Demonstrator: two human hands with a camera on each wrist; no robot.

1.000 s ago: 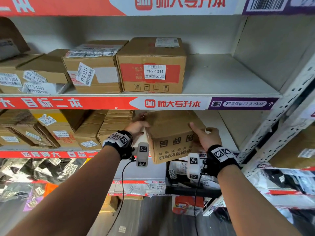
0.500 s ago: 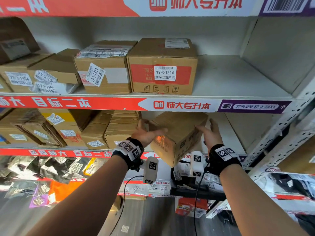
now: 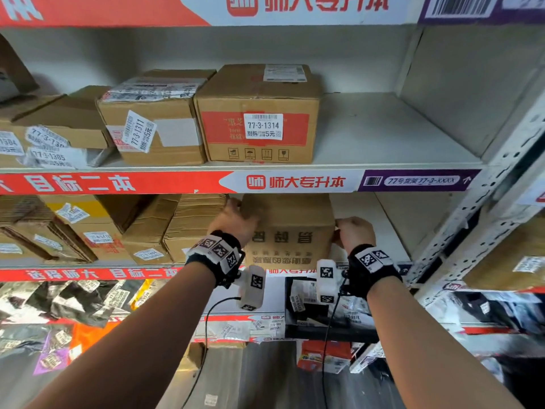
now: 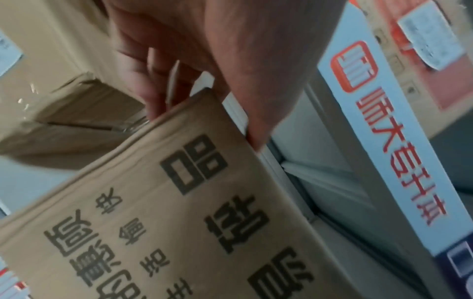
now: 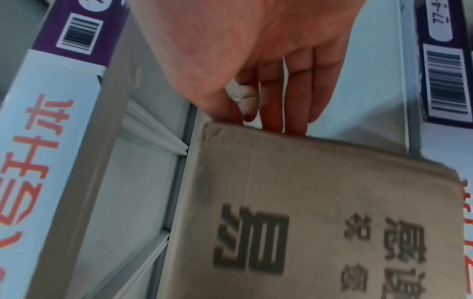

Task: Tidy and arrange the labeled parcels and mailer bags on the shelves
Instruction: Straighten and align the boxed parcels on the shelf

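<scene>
A brown cardboard box (image 3: 290,231) with upside-down black print stands on the middle shelf (image 3: 374,222), printed face towards me. My left hand (image 3: 236,216) grips its upper left corner. In the left wrist view the thumb (image 4: 256,131) lies on one side of the box (image 4: 179,212) and the fingers (image 4: 153,101) reach behind its edge. My right hand (image 3: 345,231) holds the box's right edge. In the right wrist view its fingers (image 5: 294,113) go down behind the box (image 5: 320,212), with the thumb (image 5: 225,109) at the corner.
Corrugated boxes (image 3: 191,225) stand tight against the held box's left side. Bare shelf lies to its right, up to the perforated upright (image 3: 472,216). Above, labelled boxes 77-3-1314 (image 3: 256,113) and 77-3-1311 (image 3: 153,128) stand side by side. Mailer bags (image 3: 59,305) fill the lower left shelf.
The box was tilted and turned in front of the shelf half a second ago. Now it stands square on the middle shelf, and both hands have shifted to its upper edges.
</scene>
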